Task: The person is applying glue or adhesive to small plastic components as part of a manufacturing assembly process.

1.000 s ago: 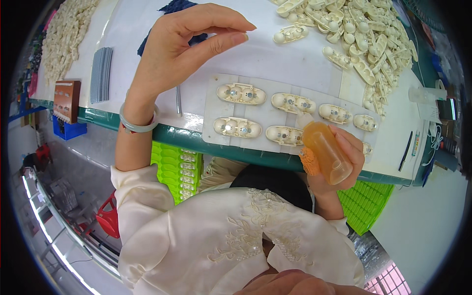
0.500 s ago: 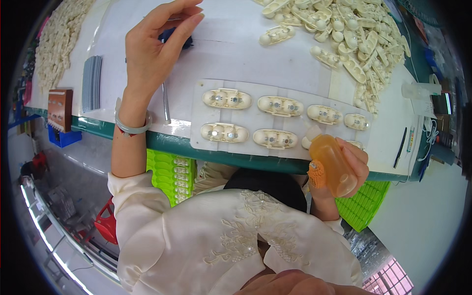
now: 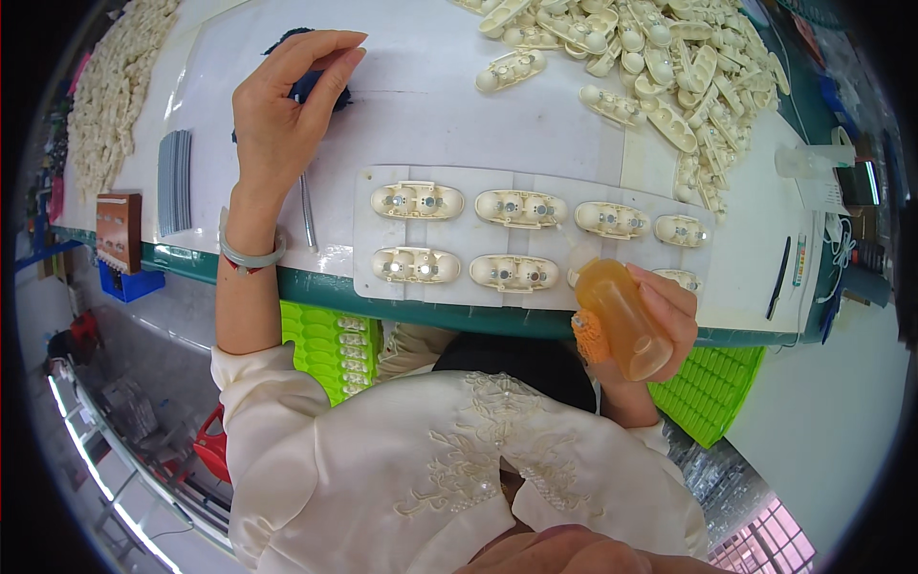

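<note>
A loose heap of cream plastic shells (image 3: 660, 57) fills the tabletop at about one o'clock, and a second pale heap (image 3: 110, 91) runs along the edge near ten o'clock. A stack of grey strips (image 3: 174, 182) and a small brown box (image 3: 119, 232) sit at nine o'clock. Bright green trays (image 3: 330, 340) lie under the table edge at six o'clock, with another green tray (image 3: 712, 392) at four o'clock.

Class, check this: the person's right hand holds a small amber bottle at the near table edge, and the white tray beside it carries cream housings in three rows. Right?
Not quite. The head view shows the white tray carrying cream housings in two rows, not three. The right hand does hold the small amber bottle at the near table edge.
</note>
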### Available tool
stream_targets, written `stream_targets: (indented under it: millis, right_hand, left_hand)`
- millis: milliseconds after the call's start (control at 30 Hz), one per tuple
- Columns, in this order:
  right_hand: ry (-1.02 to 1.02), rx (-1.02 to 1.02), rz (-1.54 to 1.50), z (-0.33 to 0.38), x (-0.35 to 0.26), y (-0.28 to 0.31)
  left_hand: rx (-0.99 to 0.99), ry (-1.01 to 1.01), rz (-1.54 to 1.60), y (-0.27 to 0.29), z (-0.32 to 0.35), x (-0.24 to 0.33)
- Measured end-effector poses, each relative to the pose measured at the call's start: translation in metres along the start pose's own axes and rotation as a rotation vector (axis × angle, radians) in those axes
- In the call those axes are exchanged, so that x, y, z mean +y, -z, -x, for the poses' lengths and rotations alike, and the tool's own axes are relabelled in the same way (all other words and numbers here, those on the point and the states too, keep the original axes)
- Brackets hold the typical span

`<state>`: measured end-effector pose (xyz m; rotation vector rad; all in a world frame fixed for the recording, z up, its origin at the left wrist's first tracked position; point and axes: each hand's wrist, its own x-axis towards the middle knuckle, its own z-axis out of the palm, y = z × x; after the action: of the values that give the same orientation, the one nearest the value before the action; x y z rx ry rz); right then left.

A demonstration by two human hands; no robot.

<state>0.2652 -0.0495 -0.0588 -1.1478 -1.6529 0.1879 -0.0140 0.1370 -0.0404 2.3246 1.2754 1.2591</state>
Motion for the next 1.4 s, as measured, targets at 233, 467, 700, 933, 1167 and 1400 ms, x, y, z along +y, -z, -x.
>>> stream_targets:
  millis: [233,467,700,933,1167,1400]
  right_hand:
    - [-0.002,-0.041,0.034,-0.004,0.001,-0.002]
    - [0.013,0.092,0.132,0.002,0.001,-0.004]
    - [-0.052,0.178,0.246,0.011,0.002,0.002]
    - [-0.029,0.125,0.203,0.006,0.004,0.001]
    - [-0.004,0.095,0.249,0.003,0.005,-0.001]
    - [-0.004,0.159,0.235,0.001,0.003,-0.001]
  left_hand:
    - [-0.017,-0.021,0.01,-0.001,-0.001,-0.001]
    - [-0.073,-0.037,-0.039,0.006,0.001,-0.001]
    - [0.017,-0.062,-0.037,0.008,0.001,0.013]
    - [0.003,-0.108,-0.052,0.014,-0.003,0.018]
    - [-0.009,-0.156,-0.076,0.013,0.001,0.009]
    - [-0.083,-0.145,-0.103,0.012,0.005,0.002]
